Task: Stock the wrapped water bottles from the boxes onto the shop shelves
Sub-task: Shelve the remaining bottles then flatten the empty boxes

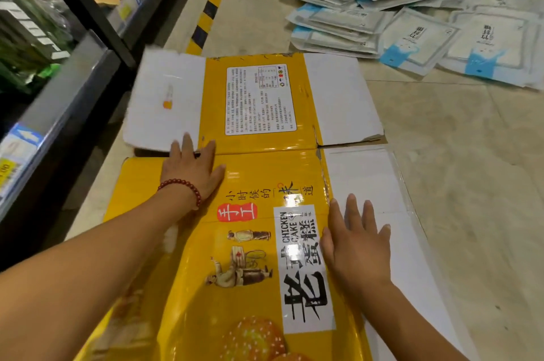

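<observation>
Left hand (192, 168) flat, fingers straight and spread, pressing the far part of a flattened yellow box (259, 172) on the floor (459, 172); red bead bracelet (182, 188) on that wrist. Right hand (357, 238) also flat and spread, holding nothing, resting where the yellow print meets a white flap (379, 184). Box lies beside the dark shelf unit (73, 90) at left. Heap of white-and-blue flat packets (391, 4) on the floor beyond. No wrapped water bottles identifiable.
</observation>
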{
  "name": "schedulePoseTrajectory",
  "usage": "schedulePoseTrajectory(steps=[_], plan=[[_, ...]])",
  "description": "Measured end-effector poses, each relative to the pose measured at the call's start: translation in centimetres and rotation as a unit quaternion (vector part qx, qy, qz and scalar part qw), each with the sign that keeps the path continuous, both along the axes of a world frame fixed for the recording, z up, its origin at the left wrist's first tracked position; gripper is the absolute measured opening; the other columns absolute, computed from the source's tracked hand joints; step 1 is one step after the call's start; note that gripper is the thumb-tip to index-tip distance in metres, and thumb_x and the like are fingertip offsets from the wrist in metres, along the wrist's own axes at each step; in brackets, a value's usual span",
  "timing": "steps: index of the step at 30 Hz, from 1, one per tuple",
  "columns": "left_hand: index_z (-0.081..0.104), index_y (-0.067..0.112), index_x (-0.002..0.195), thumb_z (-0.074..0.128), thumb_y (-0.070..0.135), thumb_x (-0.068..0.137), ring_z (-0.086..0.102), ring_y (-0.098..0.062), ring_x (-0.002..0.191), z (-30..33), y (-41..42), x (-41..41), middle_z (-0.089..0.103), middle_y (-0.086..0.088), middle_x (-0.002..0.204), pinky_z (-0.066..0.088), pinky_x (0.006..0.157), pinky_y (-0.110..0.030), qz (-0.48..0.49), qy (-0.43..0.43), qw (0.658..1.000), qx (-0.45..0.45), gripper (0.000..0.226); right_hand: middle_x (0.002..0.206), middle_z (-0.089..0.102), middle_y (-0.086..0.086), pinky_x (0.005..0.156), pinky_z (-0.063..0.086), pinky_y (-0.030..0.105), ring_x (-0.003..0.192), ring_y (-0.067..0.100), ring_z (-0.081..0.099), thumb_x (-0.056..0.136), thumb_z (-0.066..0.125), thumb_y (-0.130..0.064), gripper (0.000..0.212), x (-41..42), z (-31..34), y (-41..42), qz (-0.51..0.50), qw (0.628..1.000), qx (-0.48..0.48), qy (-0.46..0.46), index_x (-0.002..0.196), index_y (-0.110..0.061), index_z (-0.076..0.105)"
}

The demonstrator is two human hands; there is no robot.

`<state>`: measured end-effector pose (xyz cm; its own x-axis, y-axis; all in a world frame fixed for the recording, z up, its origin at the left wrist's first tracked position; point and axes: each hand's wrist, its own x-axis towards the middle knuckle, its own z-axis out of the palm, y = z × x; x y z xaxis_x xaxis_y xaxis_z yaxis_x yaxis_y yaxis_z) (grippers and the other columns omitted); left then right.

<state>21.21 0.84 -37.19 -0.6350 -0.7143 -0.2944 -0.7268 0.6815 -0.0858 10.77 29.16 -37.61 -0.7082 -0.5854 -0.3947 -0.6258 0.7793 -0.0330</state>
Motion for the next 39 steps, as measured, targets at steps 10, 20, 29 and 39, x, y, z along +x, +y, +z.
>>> schedulePoseTrajectory(steps=[10, 20, 29, 39], plan=[[0.024, 0.016, 0.147, 0.048, 0.061, 0.086, 0.023, -0.034, 0.139, 0.6, 1.7, 10.3, 0.026, -0.016, 0.151, 0.026, 0.112, -0.045, 0.049, 0.061, 0.996, 0.045, 0.08, 0.16, -0.004, -0.003, 0.115, 0.016, 0.05, 0.147, 0.022, -0.003, 0.098, 0.024, -0.054, 0.061, -1.8, 1.3, 2.7, 0.009, 0.998, -0.028, -0.052, 0.151, -0.033, 0.004], [0.014, 0.011, 0.146, 0.066, 0.075, 0.06, 0.051, -0.041, 0.107, 2.1, 4.8, 17.0, 0.049, -0.023, 0.124, 0.05, 0.084, -0.047, 0.28, 0.073, 0.952, 0.104, 0.12, 0.125, 0.044, 0.014, 0.088, 0.044, 0.049, 0.119, 0.036, 0.041, 0.062, 0.049, -0.082, 0.089, -0.4, 2.1, 7.2, -0.188, 0.978, -0.084, -0.007, 0.117, -0.011, 0.043], [0.051, 0.001, 0.085, 0.082, 0.045, 0.065, 0.049, -0.024, 0.059, 4.4, 4.0, 17.2, 0.053, -0.011, 0.068, 0.033, 0.049, -0.03, 0.344, 0.14, 0.917, 0.146, 0.058, 0.126, 0.047, 0.018, 0.088, 0.048, 0.048, 0.114, 0.037, 0.049, 0.051, 0.08, -0.065, 0.111, -2.7, 2.4, 8.7, -0.312, 0.94, -0.085, -0.109, 0.133, -0.009, 0.031], [0.055, 0.005, 0.07, 0.081, 0.023, 0.072, 0.059, -0.031, 0.069, 8.8, 5.5, 17.0, 0.065, -0.022, 0.084, 0.048, 0.062, -0.037, 0.355, 0.18, 0.893, 0.212, 0.031, 0.102, 0.057, 0.01, 0.074, 0.044, 0.037, 0.088, 0.027, 0.053, 0.08, 0.074, -0.021, 0.037, -2.6, 7.6, 9.9, -0.3, 0.914, -0.215, -0.166, 0.106, -0.008, 0.05]])
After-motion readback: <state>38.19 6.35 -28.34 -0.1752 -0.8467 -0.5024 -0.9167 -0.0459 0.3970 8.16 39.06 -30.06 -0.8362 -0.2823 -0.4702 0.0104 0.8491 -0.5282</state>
